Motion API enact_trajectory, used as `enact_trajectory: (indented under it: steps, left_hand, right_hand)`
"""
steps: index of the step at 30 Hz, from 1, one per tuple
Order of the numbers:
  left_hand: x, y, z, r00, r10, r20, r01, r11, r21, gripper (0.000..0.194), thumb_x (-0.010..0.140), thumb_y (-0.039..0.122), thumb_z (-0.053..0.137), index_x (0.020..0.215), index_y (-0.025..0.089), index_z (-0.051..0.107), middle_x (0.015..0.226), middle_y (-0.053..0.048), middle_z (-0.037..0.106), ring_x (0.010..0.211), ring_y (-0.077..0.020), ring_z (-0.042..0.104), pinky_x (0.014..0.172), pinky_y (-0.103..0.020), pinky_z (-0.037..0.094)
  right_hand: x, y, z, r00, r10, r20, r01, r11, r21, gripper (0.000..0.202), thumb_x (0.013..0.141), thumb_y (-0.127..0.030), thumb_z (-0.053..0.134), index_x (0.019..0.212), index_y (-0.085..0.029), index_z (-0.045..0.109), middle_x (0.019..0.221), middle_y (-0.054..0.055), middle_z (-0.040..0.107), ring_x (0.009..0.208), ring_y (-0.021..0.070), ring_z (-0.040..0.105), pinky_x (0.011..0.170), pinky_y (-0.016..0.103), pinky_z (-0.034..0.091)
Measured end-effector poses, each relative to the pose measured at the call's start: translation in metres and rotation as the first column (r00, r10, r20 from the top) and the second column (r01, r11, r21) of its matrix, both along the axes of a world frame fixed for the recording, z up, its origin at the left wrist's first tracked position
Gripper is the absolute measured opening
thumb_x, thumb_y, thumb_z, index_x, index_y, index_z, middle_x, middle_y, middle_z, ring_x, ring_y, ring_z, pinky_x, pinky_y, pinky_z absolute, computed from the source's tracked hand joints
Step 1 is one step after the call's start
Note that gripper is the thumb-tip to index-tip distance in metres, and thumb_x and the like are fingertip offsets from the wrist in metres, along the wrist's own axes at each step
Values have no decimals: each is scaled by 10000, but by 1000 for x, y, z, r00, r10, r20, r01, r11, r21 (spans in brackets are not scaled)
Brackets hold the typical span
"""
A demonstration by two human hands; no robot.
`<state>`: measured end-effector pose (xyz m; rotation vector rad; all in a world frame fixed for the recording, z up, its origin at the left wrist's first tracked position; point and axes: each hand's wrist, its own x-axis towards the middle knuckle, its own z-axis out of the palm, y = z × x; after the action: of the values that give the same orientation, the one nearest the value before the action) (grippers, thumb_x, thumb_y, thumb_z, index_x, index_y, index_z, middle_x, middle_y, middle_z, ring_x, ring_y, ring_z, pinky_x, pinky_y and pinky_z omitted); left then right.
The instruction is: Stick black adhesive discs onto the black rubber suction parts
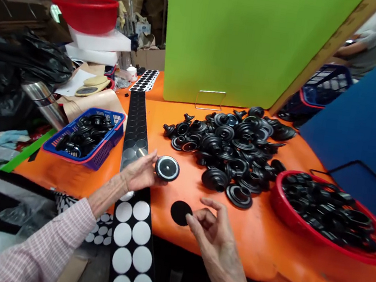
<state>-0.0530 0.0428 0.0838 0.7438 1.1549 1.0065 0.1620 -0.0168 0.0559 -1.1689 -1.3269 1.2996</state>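
Note:
My left hand point(141, 172) holds a round black part point(167, 168) by its edge, its pale ringed face turned up. Between thumb and finger, my right hand point(212, 225) pinches the edge of a flat black disc point(180, 213) above the orange table. Beneath my left forearm runs a long black strip point(131, 236) with rows of white circles at its near end, where it hangs over the table edge. A large heap of black parts point(222, 146) lies beyond my hands.
A red basin point(279, 204) full of black parts stands at the right. On the left is a blue basket point(100, 158) with more parts. A green board point(241, 40) rises behind the heap, and a blue panel point(370, 126) at the right. A person point(374, 51) is in the background.

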Motion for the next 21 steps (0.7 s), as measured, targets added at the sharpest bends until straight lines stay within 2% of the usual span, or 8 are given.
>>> enact_trajectory:
  steps: [2, 4, 7, 10, 12, 16, 21]
  left_hand:
    - [3, -16, -2, 970, 96, 224, -77, 993, -90, 308, 740, 372, 712, 926, 158, 590, 929, -78, 647, 825, -181, 623, 733, -332, 510]
    - [5, -29, -6, 945, 115, 306, -76, 988, -138, 337, 688, 264, 760, 977, 166, 616, 924, -64, 654, 798, -176, 631, 712, -325, 507]
    - [5, -45, -14, 950, 140, 280, -105, 985, -137, 393, 662, 299, 784, 999, 155, 644, 887, -71, 657, 739, -186, 639, 677, -360, 522]
    - [9, -63, -13, 958, 206, 198, -191, 977, -94, 413, 668, 342, 788, 1007, 142, 660, 865, -79, 668, 713, -183, 639, 667, -368, 532]
    - [12, -74, -9, 960, 220, 175, -209, 975, -79, 412, 667, 304, 794, 1023, 138, 668, 908, -89, 680, 765, -190, 650, 707, -368, 538]
    - [14, -81, -4, 963, 163, 212, -151, 986, -71, 397, 668, 191, 781, 1051, 148, 686, 1047, -96, 684, 894, -199, 659, 806, -351, 531]
    - [19, -86, -5, 962, 141, 234, -125, 989, -83, 387, 692, 149, 730, 1077, 168, 692, 1079, -93, 683, 948, -217, 662, 882, -392, 509]
  right_hand:
    - [-1, 1, 3, 1000, -20, -15, 19, 997, -76, 375, 661, -547, 727, 815, -236, 586, 702, 2, 598, 632, 154, 585, 587, 257, 516]
    - [-1, 4, 3, 1000, 0, 15, 3, 987, -161, 378, 619, -566, 752, 724, -233, 608, 697, 22, 606, 646, 170, 592, 594, 267, 517]
    - [-3, 12, 0, 999, 1, -32, -9, 969, -248, 399, 551, -575, 787, 691, -235, 633, 664, 37, 594, 645, 199, 593, 595, 297, 510]
    - [-11, 10, 4, 992, -45, -119, 15, 970, -242, 406, 557, -581, 780, 668, -231, 607, 634, 16, 541, 593, 168, 525, 525, 280, 450]
    - [-18, 6, 8, 986, -64, -157, 30, 976, -214, 398, 585, -570, 769, 677, -222, 599, 663, 2, 520, 610, 144, 484, 527, 254, 421]
    - [-33, 3, 4, 969, -121, -215, 74, 975, -212, 384, 618, -534, 757, 766, -201, 637, 917, 35, 574, 819, 165, 550, 717, 276, 473]
    - [-47, -1, -7, 974, -139, -180, 113, 982, -149, 320, 690, -495, 697, 733, -185, 633, 1005, 65, 579, 964, 200, 559, 847, 328, 471]
